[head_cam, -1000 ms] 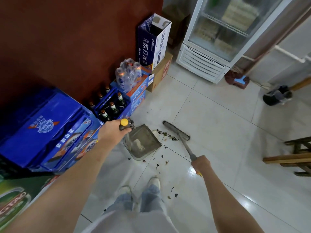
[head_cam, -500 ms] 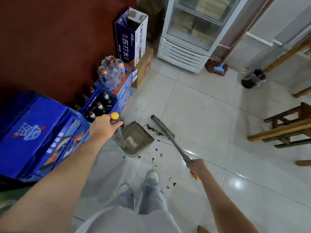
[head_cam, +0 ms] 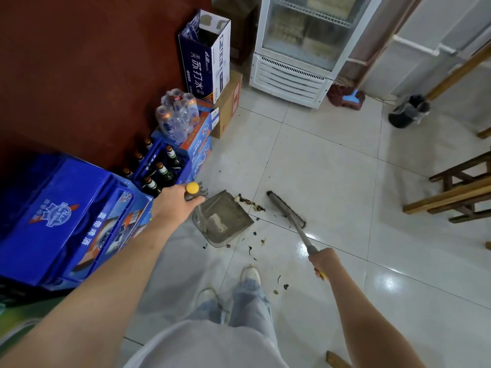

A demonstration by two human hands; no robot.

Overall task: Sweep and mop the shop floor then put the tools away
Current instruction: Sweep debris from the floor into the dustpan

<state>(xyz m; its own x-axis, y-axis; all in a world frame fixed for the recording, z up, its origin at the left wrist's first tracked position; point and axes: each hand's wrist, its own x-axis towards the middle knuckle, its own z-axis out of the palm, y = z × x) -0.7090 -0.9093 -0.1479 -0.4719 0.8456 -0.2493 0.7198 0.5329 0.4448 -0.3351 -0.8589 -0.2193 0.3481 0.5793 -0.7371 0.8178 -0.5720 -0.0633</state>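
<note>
Glossy pale tiled floor (head_cam: 332,160) of a shop, bounded by a dark red wall (head_cam: 79,62); one glass-door fridge (head_cam: 305,43) stands at the far side. One dustpan (head_cam: 225,221) rests on the tiles, its upright handle gripped at the yellow-capped top by the left hand (head_cam: 175,205), fingers curled round it. One broom (head_cam: 287,208), head down on the floor just beside the debris (head_cam: 249,203), is clasped by the right hand (head_cam: 324,261). Two shoes show below. One crate of bottles (head_cam: 159,168) stands by the wall.
</note>
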